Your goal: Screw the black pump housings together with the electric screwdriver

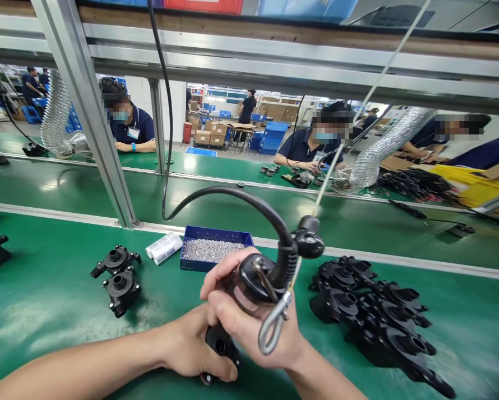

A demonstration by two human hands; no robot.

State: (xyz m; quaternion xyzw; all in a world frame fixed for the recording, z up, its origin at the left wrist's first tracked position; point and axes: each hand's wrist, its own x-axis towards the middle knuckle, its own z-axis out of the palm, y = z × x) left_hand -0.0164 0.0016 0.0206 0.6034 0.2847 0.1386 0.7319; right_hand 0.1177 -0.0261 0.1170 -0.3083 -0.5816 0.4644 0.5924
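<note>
My right hand (249,328) is wrapped round a black electric screwdriver (253,280) that hangs by a metal hook (274,328) from a cord, with a thick black cable curving up from its top. The tool points down at a black plastic part (221,345). My left hand (191,347) is closed on that part and holds it on the green table (58,333). Both hands meet at the lower middle of the view.
A blue tray of small screws (213,250) lies just beyond the hands, a clear plastic packet (164,247) beside it. Two black parts (118,275) sit to the left, a pile of several black parts (378,311) to the right. Workers sit across the conveyor behind a metal frame post (95,122).
</note>
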